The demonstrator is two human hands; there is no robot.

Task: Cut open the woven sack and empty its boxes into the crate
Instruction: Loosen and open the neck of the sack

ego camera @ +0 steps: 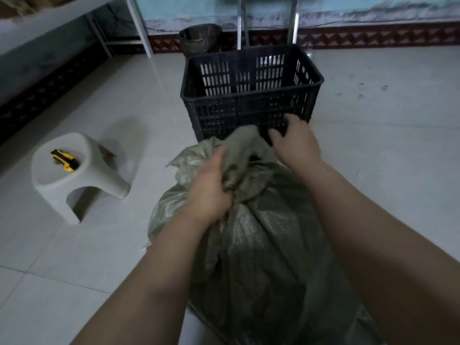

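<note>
A bulging grey-green woven sack point(261, 245) stands on the floor right in front of me, its gathered neck pointing at the crate. My left hand point(211, 188) grips the bunched neck of the sack. My right hand point(293, 140) hovers over the top of the neck, fingers spread and loosely bent, close against the crate's near wall. The black slatted plastic crate point(249, 95) stands just beyond the sack with nothing visible inside. A yellow and black utility knife point(65, 160) lies on a white plastic stool point(74, 180) to the left. No boxes show.
A dark waste bin point(200, 38) stands behind the crate by the wall. Metal legs of a rack point(267, 23) rise behind the crate. A white shelf frame point(139, 26) fills the back left. Pale floor tiles point(385, 120) spread to the right.
</note>
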